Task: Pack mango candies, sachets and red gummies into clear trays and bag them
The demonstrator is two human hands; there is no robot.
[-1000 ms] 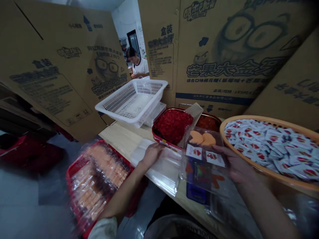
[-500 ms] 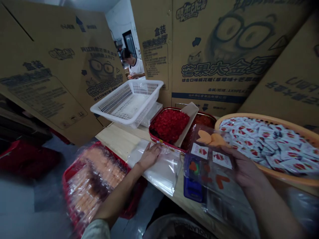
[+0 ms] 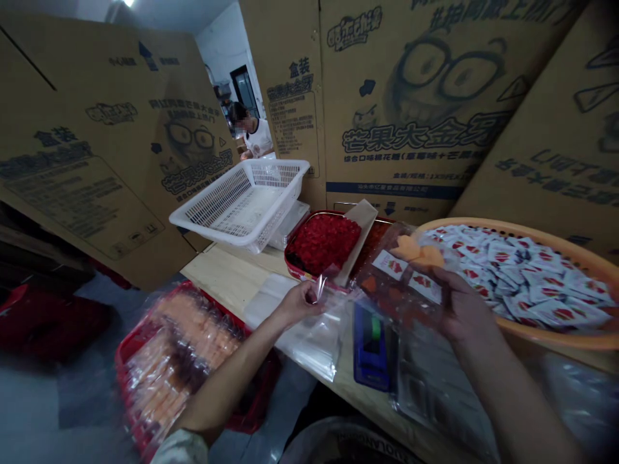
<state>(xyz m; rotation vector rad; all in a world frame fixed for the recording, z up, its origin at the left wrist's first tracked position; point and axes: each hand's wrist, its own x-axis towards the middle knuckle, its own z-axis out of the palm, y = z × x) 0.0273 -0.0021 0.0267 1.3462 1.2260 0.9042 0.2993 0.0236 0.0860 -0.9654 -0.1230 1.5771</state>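
My left hand [image 3: 300, 303] pinches the edge of a clear plastic bag [image 3: 325, 322], lifting it from the stack of clear bags [image 3: 271, 301] on the wooden table. My right hand [image 3: 457, 303] grips a clear plastic tray [image 3: 387, 283]. In that tray lie orange pieces [image 3: 420, 251], two white printed sachets [image 3: 389, 264] and a few red-orange bits. The tray's left end is close to the lifted bag; whether they touch I cannot tell. Below the tray sits a blue device [image 3: 370, 351] with a green light.
A red tin [image 3: 296, 270] of red pieces stands behind the bags. An orange basket [image 3: 507, 332] of sachets is at right, a white basket [image 3: 264, 232] at back left. Below left, a red crate [image 3: 123, 380] holds packed bags. Cardboard boxes [image 3: 411, 96] wall the back; a person [image 3: 256, 135] is beyond.
My left hand has gone from lying flat on the bags to pinching one and raising its edge. The tray in my right hand has moved slightly and tilted beside it.
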